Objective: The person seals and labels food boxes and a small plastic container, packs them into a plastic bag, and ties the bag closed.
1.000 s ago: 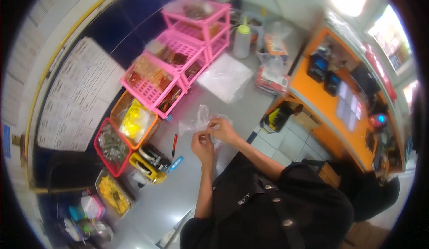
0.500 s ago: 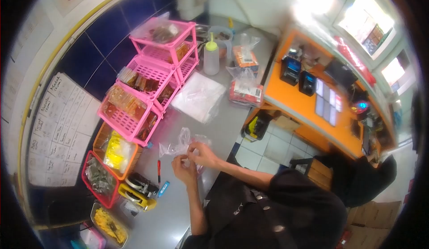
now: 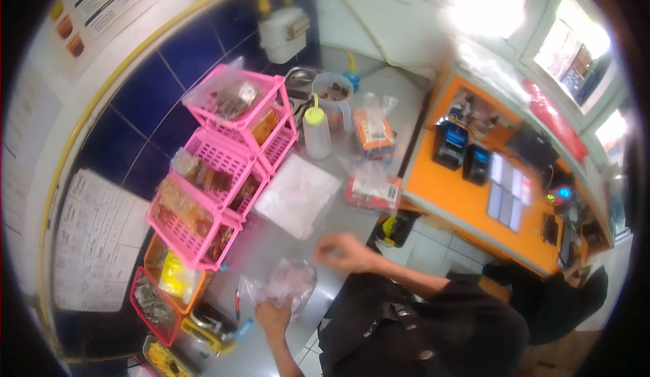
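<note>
On the grey counter lies a clear plastic bag (image 3: 290,283) with a pale, crinkled look; what is in it is hard to make out. My left hand (image 3: 274,317) grips its near edge, thumb and fingers pressed on the plastic. Apart from the bag, to its upper right, my right hand (image 3: 347,252) hangs over the counter edge, smeared by motion. Its fingers look curled, but whether anything is between them does not show. Beyond the bag sits a flat stack of white plastic sheets (image 3: 298,195). A red pen (image 3: 237,304) lies left of my left hand.
Pink stacked baskets (image 3: 203,204) with packets stand at the left, by an orange basket (image 3: 193,292) and a red basket (image 3: 154,309). A yellow tape dispenser (image 3: 213,333) is nearby. Farther back are a squeeze bottle (image 3: 316,133) and red packs (image 3: 372,193).
My hands were together pinching at the bag; now they are apart. The right has moved up and right, the left down onto the bag's edge. The view has shifted.
</note>
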`<state>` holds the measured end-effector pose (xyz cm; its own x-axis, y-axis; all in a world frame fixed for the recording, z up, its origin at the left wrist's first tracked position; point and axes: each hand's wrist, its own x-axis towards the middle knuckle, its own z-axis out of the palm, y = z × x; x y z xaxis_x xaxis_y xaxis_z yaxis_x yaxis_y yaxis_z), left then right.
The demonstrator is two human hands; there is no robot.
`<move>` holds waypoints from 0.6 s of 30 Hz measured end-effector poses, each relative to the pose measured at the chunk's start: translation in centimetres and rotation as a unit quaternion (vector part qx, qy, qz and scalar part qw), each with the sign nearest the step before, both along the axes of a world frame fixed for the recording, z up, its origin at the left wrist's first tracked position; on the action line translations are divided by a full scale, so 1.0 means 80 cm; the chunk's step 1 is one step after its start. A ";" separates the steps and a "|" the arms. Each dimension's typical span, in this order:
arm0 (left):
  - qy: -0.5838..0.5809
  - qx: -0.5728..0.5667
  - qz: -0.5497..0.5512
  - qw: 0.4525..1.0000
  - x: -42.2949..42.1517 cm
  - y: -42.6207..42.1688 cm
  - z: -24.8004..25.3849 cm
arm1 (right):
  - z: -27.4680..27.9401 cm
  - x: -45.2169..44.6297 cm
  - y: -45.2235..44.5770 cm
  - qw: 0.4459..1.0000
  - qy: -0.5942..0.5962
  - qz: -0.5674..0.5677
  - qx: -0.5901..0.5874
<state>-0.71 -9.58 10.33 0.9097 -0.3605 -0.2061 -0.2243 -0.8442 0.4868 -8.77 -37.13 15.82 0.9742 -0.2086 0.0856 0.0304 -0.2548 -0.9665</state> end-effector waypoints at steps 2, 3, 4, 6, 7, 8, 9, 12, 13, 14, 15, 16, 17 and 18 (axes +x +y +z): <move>0.067 0.163 -0.034 0.984 0.007 -0.007 -0.012 | 0.005 -0.007 -0.114 0.973 0.009 -0.231 -0.016; 0.026 0.088 -0.058 0.994 0.009 -0.004 -0.028 | 0.047 -0.005 -0.158 0.938 -0.025 -0.322 0.125; -0.014 0.015 -0.083 0.996 0.014 -0.006 -0.035 | 0.033 -0.004 -0.227 0.924 0.030 -0.381 0.011; -0.073 0.043 -0.129 0.988 0.022 -0.021 -0.007 | -0.023 0.011 -0.330 0.893 0.091 -0.431 -0.086; -0.131 0.060 -0.171 0.975 0.027 -0.030 0.010 | -0.046 0.027 -0.365 0.875 0.073 -0.439 -0.189; -0.141 0.071 -0.175 0.972 0.036 -0.044 0.023 | -0.066 0.047 -0.397 0.845 0.050 -0.445 -0.291; -0.098 0.061 -0.183 0.976 0.039 -0.055 0.035 | -0.086 0.068 -0.420 0.848 0.048 -0.449 -0.279; 0.003 0.105 -0.098 0.990 0.024 -0.134 0.119 | -0.121 0.107 -0.447 0.863 0.153 -0.375 -0.303; 0.045 0.142 -0.008 0.989 0.027 -0.171 0.148 | -0.118 0.115 -0.456 0.880 0.168 -0.336 -0.291; 0.043 0.145 -0.008 0.988 0.031 -0.195 0.162 | -0.115 0.120 -0.467 0.895 0.180 -0.298 -0.278; -0.041 0.139 -0.029 0.989 0.035 -0.214 0.175 | -0.117 0.117 -0.476 0.897 0.180 -0.298 -0.273; -0.093 0.078 -0.028 0.992 0.041 -0.242 0.187 | -0.119 0.109 -0.483 0.910 0.140 -0.298 -0.251; -0.146 0.021 -0.033 0.988 0.046 -0.269 0.199 | -0.118 0.103 -0.497 0.920 0.098 -0.299 -0.232; -0.148 0.019 -0.039 0.988 0.056 -0.297 0.208 | -0.111 0.095 -0.514 0.919 0.097 -0.306 -0.231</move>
